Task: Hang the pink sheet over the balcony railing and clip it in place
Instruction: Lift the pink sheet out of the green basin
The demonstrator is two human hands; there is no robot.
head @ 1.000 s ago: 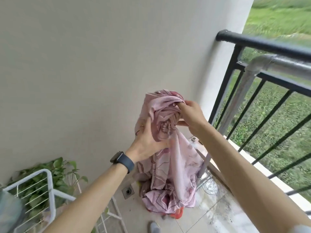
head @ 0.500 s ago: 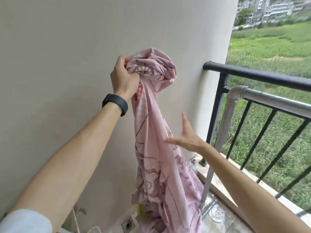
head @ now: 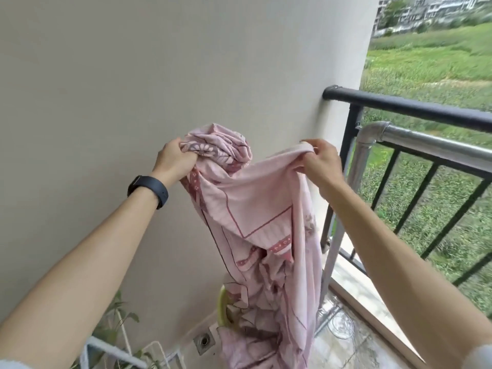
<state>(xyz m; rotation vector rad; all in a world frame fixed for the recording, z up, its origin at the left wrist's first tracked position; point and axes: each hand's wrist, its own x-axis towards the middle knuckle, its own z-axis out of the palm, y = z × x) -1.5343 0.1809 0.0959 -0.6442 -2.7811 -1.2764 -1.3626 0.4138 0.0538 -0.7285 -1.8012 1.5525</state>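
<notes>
The sheet is held up in front of the wall, left of the railing and not touching it. A bunched wad of it is gripped in the closed left hand; an edge is pinched between the fingers of the right hand. The cloth is stretched between both hands, and the rest hangs to the floor.
</notes>
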